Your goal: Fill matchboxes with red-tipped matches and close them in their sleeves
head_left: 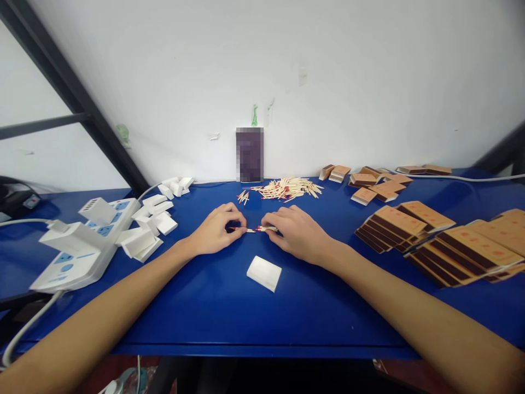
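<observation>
Slim, pale matches (267, 228) with red heads are pinched in both hands over the middle of the blue table (229, 312). The left hand (217, 230) is curled, its thumb and forefinger drawn narrowly together; the right hand (297, 232) is turned inward to face it, fingertips closed likewise. How many are held cannot be told. Behind, one uncountable heap (287, 189) is seen; in front, one white tray (264, 273).
</observation>
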A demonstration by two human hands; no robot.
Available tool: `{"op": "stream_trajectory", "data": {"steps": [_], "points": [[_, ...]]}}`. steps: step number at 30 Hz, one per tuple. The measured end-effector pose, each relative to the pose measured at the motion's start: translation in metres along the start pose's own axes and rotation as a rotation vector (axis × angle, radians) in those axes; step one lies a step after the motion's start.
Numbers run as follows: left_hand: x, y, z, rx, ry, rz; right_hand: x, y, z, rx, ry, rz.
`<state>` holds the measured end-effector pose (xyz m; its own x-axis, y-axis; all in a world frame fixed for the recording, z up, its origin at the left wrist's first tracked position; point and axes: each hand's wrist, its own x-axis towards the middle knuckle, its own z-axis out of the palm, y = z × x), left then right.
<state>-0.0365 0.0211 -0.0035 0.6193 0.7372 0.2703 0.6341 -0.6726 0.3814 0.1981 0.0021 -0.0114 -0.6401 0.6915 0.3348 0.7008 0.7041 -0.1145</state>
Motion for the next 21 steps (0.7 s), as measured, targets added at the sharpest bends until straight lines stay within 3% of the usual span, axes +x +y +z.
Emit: {"op": "stream_trajectory", "data": {"steps": [9,13,21], "points": [[0.006,0.0,0.009,0.13,0.06,-0.144,-0.006,-0.008,0.0,0.17,-0.023,-0.087],[0.008,0.006,0.012,0.107,0.018,-0.122,-0.001,-0.013,0.003,0.204,-0.011,-0.115],[0.002,0.008,0.008,0.02,0.057,-0.059,-0.008,-0.008,-0.002,0.238,0.04,-0.138]]}}
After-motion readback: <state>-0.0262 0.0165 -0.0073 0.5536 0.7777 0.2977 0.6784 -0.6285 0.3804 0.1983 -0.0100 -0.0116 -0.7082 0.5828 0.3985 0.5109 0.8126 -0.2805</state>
